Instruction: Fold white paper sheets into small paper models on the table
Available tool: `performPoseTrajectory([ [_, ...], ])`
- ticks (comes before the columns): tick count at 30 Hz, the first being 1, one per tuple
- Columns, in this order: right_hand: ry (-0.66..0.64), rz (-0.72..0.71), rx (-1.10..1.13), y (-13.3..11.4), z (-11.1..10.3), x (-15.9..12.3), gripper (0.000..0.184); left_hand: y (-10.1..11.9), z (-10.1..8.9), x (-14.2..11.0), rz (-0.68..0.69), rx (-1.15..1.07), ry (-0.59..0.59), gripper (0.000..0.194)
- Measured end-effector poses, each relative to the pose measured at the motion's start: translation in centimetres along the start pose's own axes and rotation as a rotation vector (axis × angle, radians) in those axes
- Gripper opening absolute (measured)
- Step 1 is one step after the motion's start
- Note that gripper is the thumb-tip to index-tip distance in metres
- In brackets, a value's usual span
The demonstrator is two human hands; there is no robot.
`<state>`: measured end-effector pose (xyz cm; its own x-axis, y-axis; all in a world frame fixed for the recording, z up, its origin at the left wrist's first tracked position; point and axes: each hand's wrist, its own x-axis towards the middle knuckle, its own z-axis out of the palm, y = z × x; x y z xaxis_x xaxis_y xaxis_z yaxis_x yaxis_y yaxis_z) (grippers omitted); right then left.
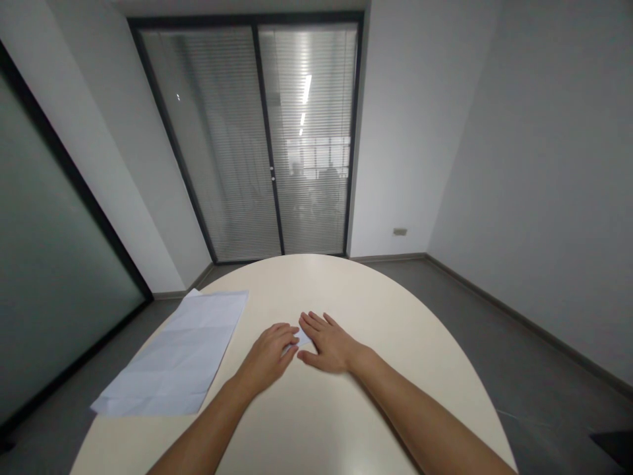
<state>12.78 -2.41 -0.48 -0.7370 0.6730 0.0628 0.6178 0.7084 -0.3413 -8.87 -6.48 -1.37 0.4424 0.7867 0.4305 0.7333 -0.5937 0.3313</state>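
Note:
A small piece of folded white paper (pixel 303 338) lies on the table between my two hands, mostly hidden under them. My left hand (pixel 270 353) is at its left side, with curled fingers and thumb around the paper's edge. From the right, my right hand (pixel 330 343) rests flat over the paper, its fingers stretched out and its thumb apart. The exact shape of the folded paper is covered by the fingers.
A large creased white sheet (pixel 173 359) lies at the left of the round cream table (pixel 395 396), reaching past its edge. Beyond the table are a glass partition with blinds (pixel 237 145) and a white wall (pixel 405 132). Grey floor (pixel 494 356) surrounds the table.

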Motion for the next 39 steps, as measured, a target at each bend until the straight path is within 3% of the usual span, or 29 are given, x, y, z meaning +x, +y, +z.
performPoseTrajectory([
  [20, -0.010, 0.159, 0.026, -0.8, -0.3, -0.1, 0.094, 1.1, -0.6, 0.4, -0.092, 0.005, -0.045, 0.027],
  [31, 0.018, 0.073, 0.004, 0.3, -0.3, -0.2, 0.068, 1.2, -0.6, 0.4, -0.137, 0.099, -0.016, 0.027],
  [39, 0.125, -0.015, 0.047, 0.8, -0.6, 0.0, 0.050, 1.3, -0.8, 0.3, -0.179, 0.114, -0.005, 0.024],
])
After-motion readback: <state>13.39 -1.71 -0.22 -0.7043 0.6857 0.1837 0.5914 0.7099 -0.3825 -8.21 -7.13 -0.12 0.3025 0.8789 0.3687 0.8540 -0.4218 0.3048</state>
